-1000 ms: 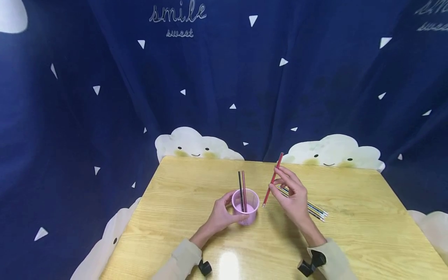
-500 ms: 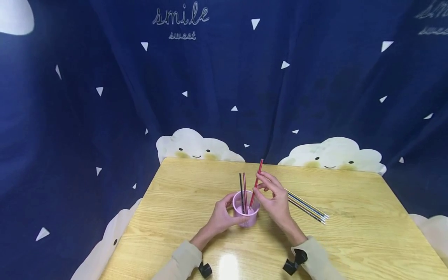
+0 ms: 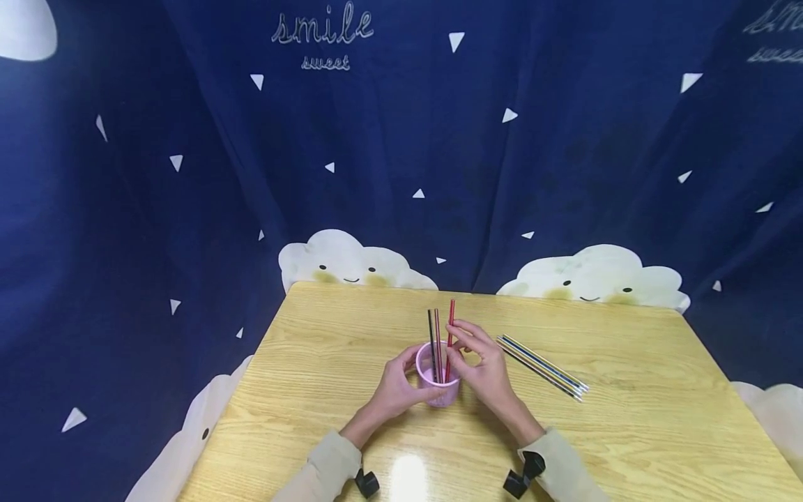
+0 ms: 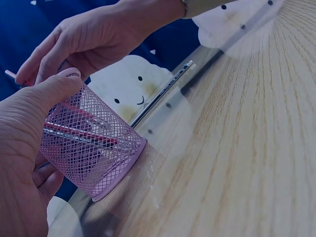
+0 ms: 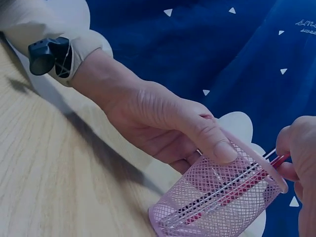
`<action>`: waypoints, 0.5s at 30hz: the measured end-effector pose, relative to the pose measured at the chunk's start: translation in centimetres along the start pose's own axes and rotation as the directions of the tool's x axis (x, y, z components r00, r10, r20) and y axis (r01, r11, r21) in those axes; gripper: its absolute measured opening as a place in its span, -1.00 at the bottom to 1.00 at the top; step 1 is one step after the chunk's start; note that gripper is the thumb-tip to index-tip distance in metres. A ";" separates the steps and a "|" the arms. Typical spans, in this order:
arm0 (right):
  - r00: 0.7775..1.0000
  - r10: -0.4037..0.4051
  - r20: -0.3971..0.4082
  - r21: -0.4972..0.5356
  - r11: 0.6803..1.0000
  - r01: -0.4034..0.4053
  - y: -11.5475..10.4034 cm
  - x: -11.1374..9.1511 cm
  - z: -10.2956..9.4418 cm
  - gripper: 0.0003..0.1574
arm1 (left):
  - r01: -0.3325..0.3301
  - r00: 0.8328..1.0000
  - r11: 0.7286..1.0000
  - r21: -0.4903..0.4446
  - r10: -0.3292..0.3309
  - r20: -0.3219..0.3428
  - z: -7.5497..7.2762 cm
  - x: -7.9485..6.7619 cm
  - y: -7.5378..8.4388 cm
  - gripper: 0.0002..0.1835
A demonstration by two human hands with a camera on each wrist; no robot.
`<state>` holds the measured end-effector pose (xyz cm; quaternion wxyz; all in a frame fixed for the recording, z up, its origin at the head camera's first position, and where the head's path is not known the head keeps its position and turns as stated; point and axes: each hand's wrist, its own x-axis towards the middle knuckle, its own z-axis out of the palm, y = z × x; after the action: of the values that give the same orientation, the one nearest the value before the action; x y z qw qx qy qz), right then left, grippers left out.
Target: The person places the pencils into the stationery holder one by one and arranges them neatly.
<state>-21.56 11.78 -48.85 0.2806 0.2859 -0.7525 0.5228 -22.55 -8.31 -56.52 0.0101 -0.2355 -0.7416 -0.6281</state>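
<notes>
A pink mesh pencil cup stands on the table, and my left hand grips its side, thumb across the near wall. Two pencils lean inside it, a black one and a dark red one. Between thumb and fingertips my right hand pinches a red pencil, held nearly upright with its lower end down inside the cup. Through the mesh in the left wrist view the pencils show within the cup. In the right wrist view, the left thumb presses the cup's wall.
Several pencils lie side by side in a slanting bundle on the wooden table, right of the right hand. Behind the table's far edge hangs a dark blue curtain with clouds and triangles.
My right hand has carried the red pencil leftward from beside the cup and lowered it in, turning it more upright. The bundle is more uncovered. My left hand keeps its grip.
</notes>
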 end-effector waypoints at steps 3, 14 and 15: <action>1.000 -0.014 0.005 -0.012 1.000 0.014 0.1 -0.2 0.2 -0.46 | -0.006 1.000 1.000 -0.003 0.006 -0.001 -0.1 0.0 0.0 -0.11; 0.999 -0.018 0.038 -0.048 0.999 0.020 1.6 -1.3 0.6 -0.43 | 0.013 1.000 0.999 0.042 -0.013 -0.009 0.0 0.0 0.4 -0.10; 0.999 -0.017 0.043 -0.059 0.998 0.020 2.2 -1.6 0.7 -0.43 | 0.011 1.000 0.999 0.039 -0.011 -0.009 0.0 -0.1 0.4 -0.10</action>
<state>-22.18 12.01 -51.54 0.2777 0.2953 -0.7709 0.4912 -22.38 -8.33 -56.18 0.0146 -0.2283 -0.7550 -0.6145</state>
